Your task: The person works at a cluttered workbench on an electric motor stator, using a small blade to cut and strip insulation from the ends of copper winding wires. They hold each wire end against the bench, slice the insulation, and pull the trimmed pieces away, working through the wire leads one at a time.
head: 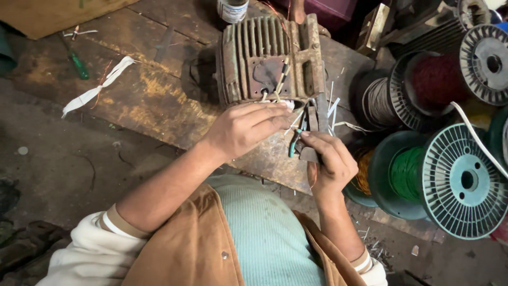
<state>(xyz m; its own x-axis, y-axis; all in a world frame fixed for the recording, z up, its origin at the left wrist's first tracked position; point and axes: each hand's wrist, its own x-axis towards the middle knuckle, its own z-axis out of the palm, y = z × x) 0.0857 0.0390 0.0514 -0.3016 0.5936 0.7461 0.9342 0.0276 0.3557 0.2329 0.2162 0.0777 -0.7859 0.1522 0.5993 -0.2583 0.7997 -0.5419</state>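
The motor housing point(271, 58) sat at twelve o'clock from my hands, a rusty ribbed casing on the wooden board point(143, 95), its long axis running roughly nine to three across the view, with the flat terminal plate facing up at me. Short wire leads point(283, 77) stuck out of that plate, pointing down toward six, straight at my fingers.

My left hand point(246, 127) came in from seven o'clock, fingers curled nearly closed and pinched at the tips on the white-sleeved wires right at the housing's lower edge. My right hand point(330, 159) was at five o'clock from the housing, just beside the left, closed around a small tool with a green handle point(293, 144); pliers or cutters, I thought, though my fingers hid most of it. The handle pointed up toward eleven, to the wires the left hand pinched.

Out at three o'clock stood the wire spools: a green one point(423, 175) nearest my right wrist, a dark red one point(450, 77) above it, a grey one point(378, 100) between that and the motor. Over at ten o'clock a strip of white tape point(98, 87) lay on the board, with a green-handled screwdriver point(78, 63) just above it, well apart from both hands.
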